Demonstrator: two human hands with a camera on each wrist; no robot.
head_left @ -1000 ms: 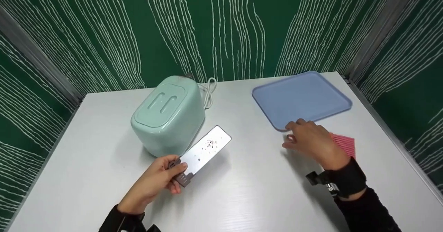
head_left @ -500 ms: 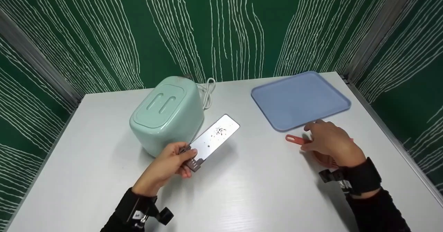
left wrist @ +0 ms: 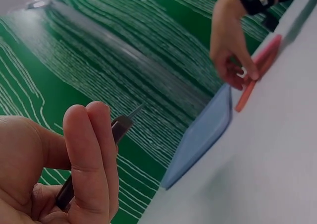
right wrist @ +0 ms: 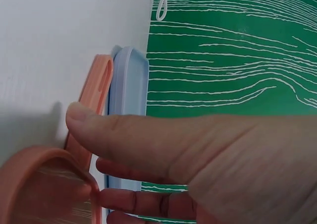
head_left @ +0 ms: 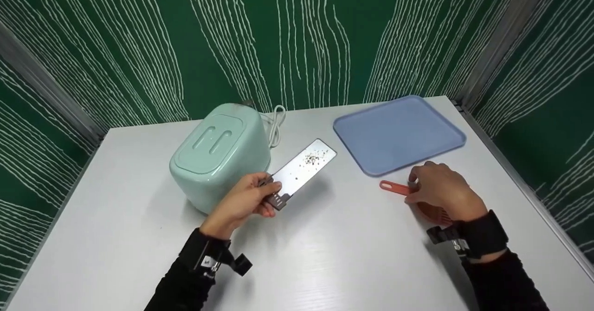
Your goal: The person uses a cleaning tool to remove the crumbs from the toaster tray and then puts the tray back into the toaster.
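Observation:
My left hand [head_left: 245,200] holds a toaster crumb tray [head_left: 297,172] by its dark end, thumb on top and fingers underneath. Dark crumbs [head_left: 313,158] lie scattered over its shiny face, mostly toward the far end. At the right, my right hand [head_left: 444,190] pinches the handle of a small orange dustpan [head_left: 393,187] between thumb and fingers. The thumb [right wrist: 81,112] lies on the handle in the right wrist view, close to the rounded, ribbed pan body; the hand hides much of that body in the head view.
A mint green toaster [head_left: 220,155] stands left of the crumb tray, its white cord [head_left: 276,125] coiled behind it. The blue tray [head_left: 399,134] lies at the back right of the white table [head_left: 334,255]. Green walls with white streaks enclose the back and sides.
My left hand has carried the crumb tray away from me and to the right. My right hand has shifted right onto the orange dustpan's handle and then stayed nearly still.

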